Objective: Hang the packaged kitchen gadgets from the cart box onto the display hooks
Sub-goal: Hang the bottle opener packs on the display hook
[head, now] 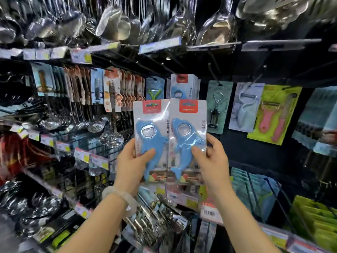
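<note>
Holding two blister packs side by side before the display, I see each hand gripping one. My left hand pinches the left pack at its lower edge, thumb curled over the glossy front; my right hand pinches the right pack the same way. The two packs touch along their inner edges and stand upright. Each is a flat card under clear, crinkled plastic, with a red header and a blue fish-shaped opener carrying a round metal ring. A pale, smooth bangle circles the left wrist. Just behind the packs, more of the same packs hang on a hook. To the right hang a corkscrew card, a grey peeler card and a green card with a pink peeler. Shiny steel ladles hang above, blurred.
</note>
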Demonstrator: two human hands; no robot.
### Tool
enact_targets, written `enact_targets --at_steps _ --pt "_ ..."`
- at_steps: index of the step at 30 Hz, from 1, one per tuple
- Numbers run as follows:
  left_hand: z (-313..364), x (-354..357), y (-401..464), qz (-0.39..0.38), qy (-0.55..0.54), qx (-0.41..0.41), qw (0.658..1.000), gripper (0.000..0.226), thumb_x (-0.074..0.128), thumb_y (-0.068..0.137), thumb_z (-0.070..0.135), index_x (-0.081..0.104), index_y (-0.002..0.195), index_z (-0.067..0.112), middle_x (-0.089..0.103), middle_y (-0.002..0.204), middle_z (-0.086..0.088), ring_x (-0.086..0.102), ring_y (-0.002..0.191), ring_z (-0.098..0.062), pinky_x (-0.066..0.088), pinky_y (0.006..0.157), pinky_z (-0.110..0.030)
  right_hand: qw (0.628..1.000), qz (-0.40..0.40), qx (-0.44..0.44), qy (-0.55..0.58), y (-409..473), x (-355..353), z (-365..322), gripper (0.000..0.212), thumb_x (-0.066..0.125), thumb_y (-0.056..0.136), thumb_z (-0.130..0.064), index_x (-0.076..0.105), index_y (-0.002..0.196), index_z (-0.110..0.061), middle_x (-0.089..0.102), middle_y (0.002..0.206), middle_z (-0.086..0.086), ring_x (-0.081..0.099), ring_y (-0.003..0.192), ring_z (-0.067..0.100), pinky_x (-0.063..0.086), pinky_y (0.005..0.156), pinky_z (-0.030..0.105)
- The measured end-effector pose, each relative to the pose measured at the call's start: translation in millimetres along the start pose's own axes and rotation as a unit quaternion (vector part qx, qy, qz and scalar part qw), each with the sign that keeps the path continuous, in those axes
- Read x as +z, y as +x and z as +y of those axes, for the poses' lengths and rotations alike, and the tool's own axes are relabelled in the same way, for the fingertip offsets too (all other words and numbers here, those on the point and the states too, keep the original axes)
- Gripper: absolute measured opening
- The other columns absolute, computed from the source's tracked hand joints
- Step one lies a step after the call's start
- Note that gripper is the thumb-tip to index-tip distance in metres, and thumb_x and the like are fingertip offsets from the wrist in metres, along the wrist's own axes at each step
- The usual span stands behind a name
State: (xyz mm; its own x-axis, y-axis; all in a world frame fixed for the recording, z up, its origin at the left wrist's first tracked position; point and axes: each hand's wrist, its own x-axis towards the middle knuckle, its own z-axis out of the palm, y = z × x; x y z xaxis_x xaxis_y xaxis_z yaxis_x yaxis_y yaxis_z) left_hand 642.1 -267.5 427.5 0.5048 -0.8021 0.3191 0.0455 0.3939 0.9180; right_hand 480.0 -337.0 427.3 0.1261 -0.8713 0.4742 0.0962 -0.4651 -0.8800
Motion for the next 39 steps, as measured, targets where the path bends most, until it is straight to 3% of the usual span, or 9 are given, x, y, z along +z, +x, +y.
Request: enact_targets --at_steps 6,12,19,23,29,32,34,37,39 --pt "3 -7 49 -0.026 -0.019 0.026 0.999 0.033 0.061 0.086 -0.002 0.063 0.112 0.018 0.073 0.101 -0.002 0.070 0.090 -0.018 0.057 0.070 -0.024 0.999 0.026 -0.030 -0.003 31 23 -8 0.058 0.061 0.089 -0.012 0.034 0.136 -0.033 0.067 0.089 0.003 0.062 0.071 0.006 0.049 0.062 0.017" --pt "13 -24 99 -0.062 -0.045 0.035 0.996 0.042 0.060 0.086 -0.004 0.061 0.118 0.022 0.073 0.105 0.000 0.070 0.094 -0.017 0.058 0.079 -0.031 0.995 0.031 -0.084 -0.039 52 57 -14 0.055 0.060 0.090 -0.016 0.037 0.118 -0.058 0.055 0.132 -0.001 0.058 0.115 0.012 0.051 0.095 0.034" --pt "19 -44 138 -0.103 -0.068 0.053 0.991 0.038 0.061 0.086 -0.003 0.065 0.106 0.028 0.074 0.101 0.002 0.070 0.094 -0.017 0.055 0.081 -0.035 0.988 0.061 -0.128 -0.067 70 95 -28 0.053 0.060 0.090 -0.014 0.042 0.118 -0.055 0.054 0.135 -0.002 0.050 0.126 0.015 0.043 0.104 0.044" --pt "15 -53 155 -0.119 -0.078 0.041 0.989 0.039 0.061 0.085 -0.004 0.063 0.104 0.030 0.074 0.100 0.004 0.070 0.093 -0.016 0.056 0.078 -0.032 0.987 0.080 -0.120 -0.072 80 107 -38 0.052 0.060 0.091 -0.013 0.044 0.116 -0.056 0.056 0.126 0.010 0.052 0.121 0.023 0.043 0.103 0.049" --pt "9 -63 173 -0.126 -0.095 0.018 0.987 0.039 0.060 0.086 -0.005 0.061 0.114 0.022 0.072 0.101 0.000 0.070 0.083 -0.013 0.056 0.057 -0.022 0.981 0.115 -0.125 -0.097 79 116 -40 0.054 0.060 0.090 -0.014 0.043 0.116 -0.058 0.054 0.134 -0.006 0.052 0.123 0.011 0.045 0.103 0.042" --pt "9 -64 179 -0.133 -0.087 0.019 0.987 0.038 0.060 0.086 -0.004 0.062 0.113 0.023 0.072 0.102 -0.002 0.070 0.087 -0.016 0.057 0.067 -0.028 0.977 0.132 -0.127 -0.107 75 120 -44 0.052 0.060 0.090 -0.013 0.043 0.127 -0.046 0.050 0.127 -0.028 0.052 0.112 -0.007 0.047 0.097 0.022" --pt "10 -65 183 -0.140 -0.084 0.024 0.986 0.038 0.061 0.086 -0.004 0.063 0.106 0.027 0.073 0.101 -0.002 0.069 0.089 -0.019 0.055 0.074 -0.033 0.977 0.142 -0.117 -0.107 72 121 -48 0.051 0.061 0.089 -0.014 0.044 0.126 -0.046 0.049 0.118 -0.034 0.053 0.110 -0.008 0.046 0.093 0.017" --pt "11 -65 187 -0.143 -0.082 0.028 0.986 0.037 0.062 0.085 -0.005 0.063 0.100 0.029 0.073 0.098 -0.001 0.069 0.089 -0.020 0.055 0.073 -0.032 0.980 0.145 -0.092 -0.104 69 119 -55 0.049 0.062 0.088 -0.017 0.046 0.124 -0.046 0.058 0.130 -0.009 0.052 0.124 0.010 0.043 0.105 0.036" --pt "10 -65 189 -0.145 -0.084 0.030 0.986 0.036 0.062 0.084 -0.006 0.063 0.098 0.028 0.073 0.096 -0.001 0.069 0.088 -0.019 0.055 0.071 -0.029 0.982 0.143 -0.073 -0.103 69 116 -60 0.053 0.061 0.089 -0.015 0.044 0.135 -0.034 0.059 0.131 -0.001 0.055 0.120 0.012 0.046 0.102 0.036"
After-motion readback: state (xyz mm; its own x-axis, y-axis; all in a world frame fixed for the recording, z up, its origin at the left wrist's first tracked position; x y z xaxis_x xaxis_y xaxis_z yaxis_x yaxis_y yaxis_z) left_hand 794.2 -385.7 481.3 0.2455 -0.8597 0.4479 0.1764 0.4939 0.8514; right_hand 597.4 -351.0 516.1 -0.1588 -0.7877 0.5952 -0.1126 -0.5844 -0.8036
